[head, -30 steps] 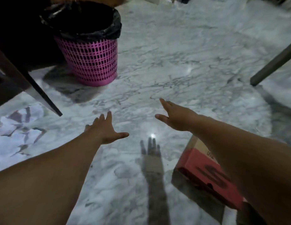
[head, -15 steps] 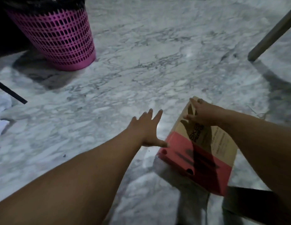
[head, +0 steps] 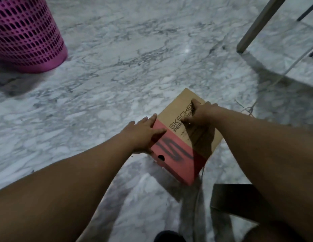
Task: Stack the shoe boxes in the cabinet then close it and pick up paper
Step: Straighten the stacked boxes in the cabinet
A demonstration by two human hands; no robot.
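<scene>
A tan and red shoe box (head: 176,137) with dark lettering lies on the marble floor, lower middle of the view. My left hand (head: 141,133) clasps its left edge, thumb on the red part of the lid and fingers along the side. My right hand (head: 200,113) rests on the tan part of the lid, fingers spread toward the far right edge. The cabinet and the paper are out of view.
A pink perforated bin (head: 26,35) stands at the top left. A slanted furniture leg (head: 257,27) and a thin cord (head: 278,79) are at the top right. A dark flat object (head: 227,198) lies just right of the box's near end.
The view has swung down and right. Both hands came in from open air onto the box: the left now clasps its left edge, the right lies on the lid.
</scene>
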